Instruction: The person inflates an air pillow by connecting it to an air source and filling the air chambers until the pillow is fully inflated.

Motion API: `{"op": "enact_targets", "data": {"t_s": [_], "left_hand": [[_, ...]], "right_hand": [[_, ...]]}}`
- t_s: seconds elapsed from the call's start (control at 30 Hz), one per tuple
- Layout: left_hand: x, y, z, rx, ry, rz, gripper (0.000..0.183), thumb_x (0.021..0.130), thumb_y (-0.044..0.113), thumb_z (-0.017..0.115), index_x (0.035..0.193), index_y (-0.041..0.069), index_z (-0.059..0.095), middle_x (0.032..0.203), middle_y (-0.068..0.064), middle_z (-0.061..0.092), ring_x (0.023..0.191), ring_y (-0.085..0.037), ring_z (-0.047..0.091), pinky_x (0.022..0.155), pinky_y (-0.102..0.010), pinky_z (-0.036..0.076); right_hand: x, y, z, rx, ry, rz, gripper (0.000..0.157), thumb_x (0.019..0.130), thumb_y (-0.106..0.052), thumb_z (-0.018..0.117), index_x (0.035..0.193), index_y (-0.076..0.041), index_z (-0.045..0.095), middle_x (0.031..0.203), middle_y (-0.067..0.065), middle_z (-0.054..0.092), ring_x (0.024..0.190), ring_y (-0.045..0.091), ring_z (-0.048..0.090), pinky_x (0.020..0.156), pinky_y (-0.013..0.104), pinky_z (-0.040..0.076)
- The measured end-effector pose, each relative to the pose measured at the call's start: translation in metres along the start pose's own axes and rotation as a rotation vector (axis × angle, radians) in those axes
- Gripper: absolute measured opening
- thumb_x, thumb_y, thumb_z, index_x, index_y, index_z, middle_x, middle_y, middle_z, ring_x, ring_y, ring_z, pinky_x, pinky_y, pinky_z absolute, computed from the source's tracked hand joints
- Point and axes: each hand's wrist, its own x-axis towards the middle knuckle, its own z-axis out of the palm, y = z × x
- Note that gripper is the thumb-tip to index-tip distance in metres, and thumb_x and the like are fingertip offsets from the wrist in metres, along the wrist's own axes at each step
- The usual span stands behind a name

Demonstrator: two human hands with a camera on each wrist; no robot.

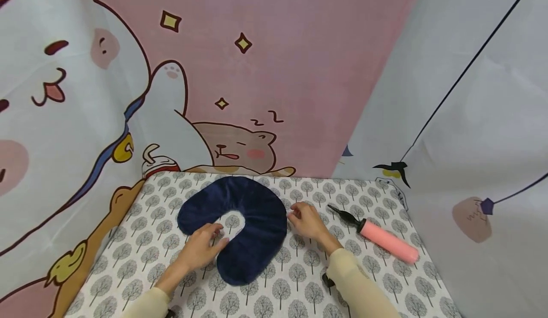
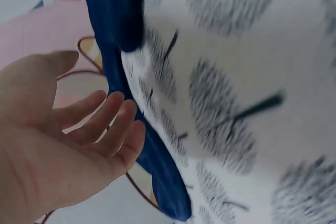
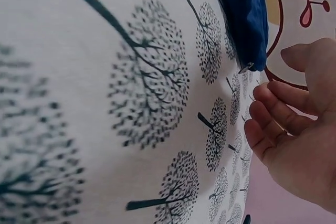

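Observation:
A navy blue U-shaped neck pillow (image 1: 261, 213) lies flat on the tree-print cloth, its opening turned toward the lower left. My left hand (image 1: 200, 249) hovers at that opening between the two arms, thumb and fingers spread apart and holding nothing. At the pillow's right edge is my right hand (image 1: 309, 222), its loosely bent fingertips close to the fabric. In the right wrist view a small zipper pull shows on the edge of the pillow (image 3: 249, 24), near the relaxed fingers. The left wrist view shows the left fingers beside the pillow (image 2: 163, 177), palm empty.
A pink hand pump (image 1: 387, 241) with a black nozzle lies right of the right hand. The tree-print cloth (image 1: 282, 303) covers the table. Cartoon-printed curtains (image 1: 299, 70) hang behind and at both sides, close to the table edges.

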Motion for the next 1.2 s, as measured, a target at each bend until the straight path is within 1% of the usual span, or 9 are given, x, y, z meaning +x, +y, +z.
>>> {"op": "enact_targets", "data": {"t_s": [0.1,0.23,0.37,0.43,0.53,0.67,0.9,1.03,1.2], "left_hand": [[-0.007,0.002,0.007,-0.037,-0.072,-0.001,0.048,0.105,0.038,0.082,0.137,0.003,0.074,0.117,-0.010,0.079,0.097,-0.021,0.074,0.083,-0.035,0.060],[-0.013,0.005,0.014,-0.048,-0.114,-0.024,0.041,0.103,0.043,0.083,0.122,0.006,0.078,0.101,-0.001,0.075,0.084,-0.010,0.064,0.075,-0.029,0.054],[-0.015,0.008,0.017,-0.031,-0.107,-0.084,0.025,0.103,0.038,0.083,0.101,0.014,0.076,0.084,0.007,0.064,0.075,-0.005,0.052,0.070,-0.027,0.046],[-0.015,0.008,0.018,-0.018,-0.092,-0.105,0.021,0.104,0.032,0.082,0.094,0.017,0.073,0.079,0.008,0.062,0.071,-0.004,0.051,0.068,-0.027,0.045],[-0.013,0.008,0.018,0.006,-0.089,-0.120,0.024,0.106,0.024,0.079,0.085,0.019,0.067,0.074,0.009,0.057,0.065,-0.005,0.048,0.064,-0.025,0.041],[-0.012,0.007,0.019,0.024,-0.095,-0.109,0.030,0.106,0.017,0.078,0.081,0.021,0.061,0.070,0.009,0.050,0.061,-0.005,0.043,0.061,-0.025,0.036],[-0.012,0.003,0.019,0.043,-0.081,-0.102,0.030,0.105,0.014,0.079,0.082,0.022,0.062,0.070,0.010,0.052,0.063,-0.005,0.045,0.061,-0.026,0.038],[-0.014,-0.001,0.011,0.044,-0.085,-0.107,0.029,0.106,0.013,0.078,0.083,0.021,0.062,0.072,0.010,0.052,0.064,-0.005,0.045,0.063,-0.026,0.039],[-0.017,-0.009,-0.007,0.066,-0.106,-0.119,0.025,0.108,0.015,0.077,0.087,0.020,0.064,0.078,0.008,0.055,0.069,-0.006,0.046,0.065,-0.027,0.039]], "right_hand": [[0.008,0.001,0.002,-0.012,-0.009,0.023,0.032,0.110,-0.022,0.075,0.130,0.003,0.078,0.103,0.007,0.078,0.091,0.019,0.072,0.086,0.045,0.061],[0.015,0.002,0.006,-0.038,-0.037,0.045,0.023,0.111,-0.023,0.073,0.120,-0.005,0.082,0.097,0.003,0.077,0.088,0.015,0.070,0.084,0.042,0.060],[0.018,0.001,0.013,-0.038,-0.045,0.042,0.018,0.112,-0.020,0.072,0.100,-0.011,0.082,0.077,-0.002,0.068,0.068,0.011,0.058,0.070,0.033,0.050],[0.019,0.000,0.017,-0.043,-0.036,0.055,0.020,0.111,-0.019,0.072,0.093,-0.013,0.079,0.072,-0.004,0.063,0.064,0.010,0.054,0.068,0.031,0.047],[0.021,-0.002,0.022,-0.055,-0.015,0.086,0.024,0.112,-0.020,0.072,0.088,-0.014,0.071,0.070,-0.004,0.061,0.063,0.012,0.053,0.067,0.031,0.046],[0.021,-0.004,0.023,-0.061,0.002,0.108,0.025,0.111,-0.019,0.072,0.087,-0.014,0.068,0.074,-0.003,0.063,0.067,0.013,0.057,0.070,0.033,0.049],[0.019,-0.008,0.022,-0.046,0.017,0.092,0.023,0.106,-0.014,0.074,0.084,-0.013,0.070,0.073,-0.003,0.065,0.066,0.013,0.058,0.070,0.034,0.051],[0.011,-0.011,0.022,-0.060,0.020,0.088,0.023,0.103,-0.014,0.075,0.080,-0.016,0.071,0.070,-0.006,0.065,0.063,0.011,0.057,0.069,0.032,0.051],[-0.007,-0.017,0.028,-0.059,0.037,0.074,0.021,0.096,-0.012,0.075,0.076,-0.018,0.070,0.066,-0.008,0.063,0.059,0.007,0.054,0.062,0.027,0.048]]}}
